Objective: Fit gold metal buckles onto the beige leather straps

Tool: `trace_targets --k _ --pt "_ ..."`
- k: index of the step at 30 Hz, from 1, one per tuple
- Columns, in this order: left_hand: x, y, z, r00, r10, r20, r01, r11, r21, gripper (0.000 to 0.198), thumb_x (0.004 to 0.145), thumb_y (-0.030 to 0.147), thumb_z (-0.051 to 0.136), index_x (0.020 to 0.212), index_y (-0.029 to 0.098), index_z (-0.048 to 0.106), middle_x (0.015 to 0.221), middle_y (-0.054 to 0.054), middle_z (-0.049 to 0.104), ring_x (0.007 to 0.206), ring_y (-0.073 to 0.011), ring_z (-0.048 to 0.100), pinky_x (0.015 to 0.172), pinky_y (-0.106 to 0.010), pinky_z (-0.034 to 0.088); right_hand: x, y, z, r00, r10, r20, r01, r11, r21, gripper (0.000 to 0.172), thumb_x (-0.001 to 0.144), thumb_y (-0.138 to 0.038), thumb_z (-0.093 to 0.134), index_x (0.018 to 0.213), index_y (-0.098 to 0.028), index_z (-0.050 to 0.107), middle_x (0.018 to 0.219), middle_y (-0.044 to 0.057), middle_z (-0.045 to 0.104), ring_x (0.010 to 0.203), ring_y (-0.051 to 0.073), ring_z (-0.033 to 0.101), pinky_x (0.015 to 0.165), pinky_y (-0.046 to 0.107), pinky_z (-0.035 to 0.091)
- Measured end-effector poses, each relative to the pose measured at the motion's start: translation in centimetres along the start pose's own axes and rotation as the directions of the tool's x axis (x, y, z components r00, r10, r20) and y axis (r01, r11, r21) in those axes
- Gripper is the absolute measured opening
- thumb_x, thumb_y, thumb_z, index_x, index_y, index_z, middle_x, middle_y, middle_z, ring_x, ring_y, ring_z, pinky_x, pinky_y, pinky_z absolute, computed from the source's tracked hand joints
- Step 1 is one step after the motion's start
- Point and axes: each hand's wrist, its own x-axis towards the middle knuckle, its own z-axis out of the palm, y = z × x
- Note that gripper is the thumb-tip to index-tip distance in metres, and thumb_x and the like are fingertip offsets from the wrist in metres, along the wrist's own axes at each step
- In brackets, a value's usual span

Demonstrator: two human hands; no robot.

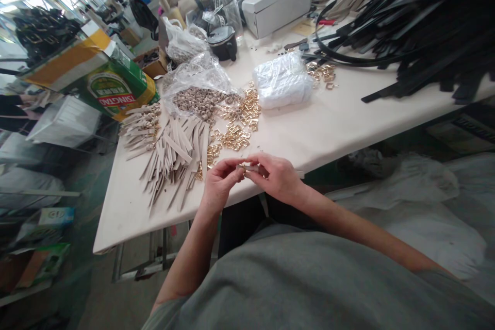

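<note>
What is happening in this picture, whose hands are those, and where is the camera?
There is no robot here. You see a person's own left hand and right hand. The camera sits on that person's head and looks forward and down, so you see almost what they see.

On the pale table lie beige strips, gold-coloured buckles, small beige loops in and around clear plastic, a white plastic-wrapped bundle and a big heap of black straps.

Both hands hold a small beige strip near the table's front edge. The fingers hide part of it, so its details are hard to tell.
</note>
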Motion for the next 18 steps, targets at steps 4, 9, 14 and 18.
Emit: trace_targets --k 4,9,14,18 --pt "0.1 -0.1 -0.4 0.996 -0.09 0.004 0.09 0.995 -0.046 0.028 0.067 0.033 0.086 0.091 0.02 0.078 0.067 0.0 0.067 0.059 -0.0098 0.058 0.059 -0.023 0.049 0.1 -0.1 -1.3 0.969 0.08 0.233 -0.111 0.986 0.124 0.015 0.091 -0.029 0.06 0.092 -0.018 0.069 0.066 -0.003 0.061 0.059 0.011 0.051 0.059 0.024 0.037" --pt "-0.1 -0.2 -0.3 0.987 -0.156 0.047 0.16 0.981 -0.11 0.029 0.063 0.033 0.087 0.088 0.019 0.078 0.066 0.0 0.067 0.056 -0.0087 0.056 0.057 -0.023 0.047 0.0 0.4 -2.3 0.924 0.036 0.382 -0.101 0.983 0.153 0.015 0.091 -0.026 0.055 0.085 -0.017 0.066 0.064 -0.004 0.057 0.058 0.011 0.05 0.057 0.023 0.035" --pt "-0.1 -1.1 -0.1 0.991 -0.132 0.018 0.133 0.988 -0.074 0.028 0.067 0.031 0.085 0.091 0.019 0.078 0.066 0.001 0.067 0.058 -0.0095 0.057 0.058 -0.023 0.047 -0.1 0.9 -1.5 0.949 0.051 0.311 -0.063 0.998 0.029 0.018 0.093 -0.028 0.057 0.08 -0.017 0.063 0.067 -0.001 0.062 0.062 0.013 0.054 0.061 0.024 0.036" --pt "0.2 -1.3 0.1 0.992 -0.124 0.033 0.126 0.99 -0.066 0.027 0.068 0.03 0.085 0.092 0.019 0.077 0.07 0.0 0.069 0.06 -0.0092 0.058 0.061 -0.023 0.048 0.0 0.8 -1.0 0.966 0.016 0.257 -0.031 0.998 0.056 0.015 0.094 -0.026 0.058 0.085 -0.018 0.067 0.074 0.001 0.066 0.067 0.013 0.057 0.065 0.024 0.038"
